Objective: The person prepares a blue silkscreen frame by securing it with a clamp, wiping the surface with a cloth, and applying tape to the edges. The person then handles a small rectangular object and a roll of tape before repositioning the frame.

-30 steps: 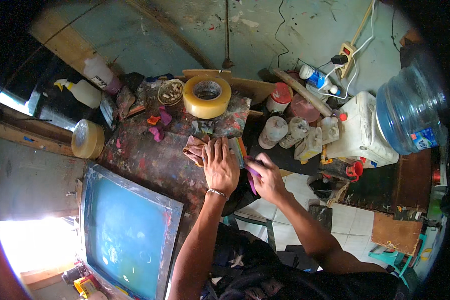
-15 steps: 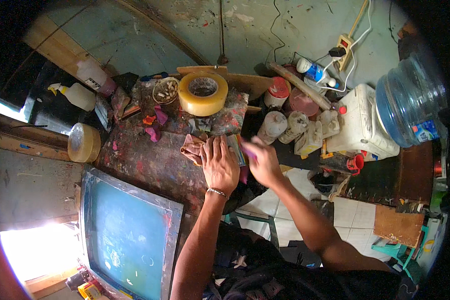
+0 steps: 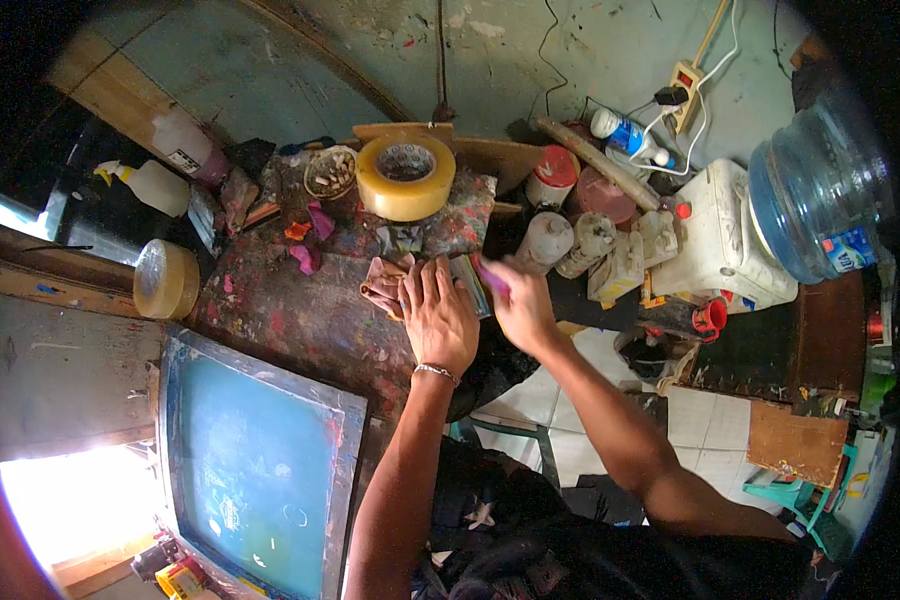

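My left hand [image 3: 440,315], a bracelet at its wrist, lies flat with fingers stretched over a thin, flat piece with a streaky, many-coloured end [image 3: 469,282] at the bench's right edge. Part of that piece is hidden under the palm. A crumpled pinkish-brown cloth [image 3: 382,284] pokes out left of the fingers. Just right of the coloured end, my right hand [image 3: 523,308] is closed on a small purple piece [image 3: 492,279], which looks like a rag and is mostly covered by the fingers.
On the paint-stained bench [image 3: 270,285] are a big tape roll [image 3: 407,200], a bowl of cigarette butts [image 3: 330,173] and purple scraps [image 3: 307,258]. A blue framed screen [image 3: 255,450] leans at the near left. Bottles [image 3: 546,243] and a white jerrycan [image 3: 715,240] crowd the right.
My right hand has shifted slightly up and left, so the purple piece sits nearer the coloured end. My left hand stays pressed in place. The whole view has shifted a little.
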The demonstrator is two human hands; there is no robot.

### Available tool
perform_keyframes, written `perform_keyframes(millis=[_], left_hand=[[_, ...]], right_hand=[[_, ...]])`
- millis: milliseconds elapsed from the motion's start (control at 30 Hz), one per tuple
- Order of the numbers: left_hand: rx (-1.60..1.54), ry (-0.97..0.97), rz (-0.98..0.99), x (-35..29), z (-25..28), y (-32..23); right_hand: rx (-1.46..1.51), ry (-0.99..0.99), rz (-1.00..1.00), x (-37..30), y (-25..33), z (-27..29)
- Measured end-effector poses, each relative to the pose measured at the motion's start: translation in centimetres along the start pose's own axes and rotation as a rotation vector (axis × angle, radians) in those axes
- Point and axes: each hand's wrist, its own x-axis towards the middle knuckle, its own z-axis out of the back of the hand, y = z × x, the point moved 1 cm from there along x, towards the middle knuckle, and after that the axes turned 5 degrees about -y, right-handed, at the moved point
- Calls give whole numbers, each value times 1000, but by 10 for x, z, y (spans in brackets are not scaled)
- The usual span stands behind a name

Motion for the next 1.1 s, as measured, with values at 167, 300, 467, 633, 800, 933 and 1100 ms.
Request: perform_keyframes(millis=[167, 300, 467, 633, 800, 933, 1100], left_hand=[[47, 31, 3, 2, 1, 0], [16, -4, -8, 0, 1, 0], [36, -12, -14, -2, -3, 3], [40, 54, -64, -1, 5, 7], [137, 449, -244, 6, 30, 19], [-21, 506, -261, 21, 55, 10], [-431, 587, -107, 60, 104, 6]], right_hand=[[17, 95, 7, -4, 23, 19], [4, 91, 103, 16, 23, 17], [44, 206, 19, -62, 4, 27], [243, 181, -145, -108, -1, 50], [52, 213, -142, -115, -11, 95], [144, 163, -244, -127, -24, 98], [444, 124, -597, -114, -31, 95]])
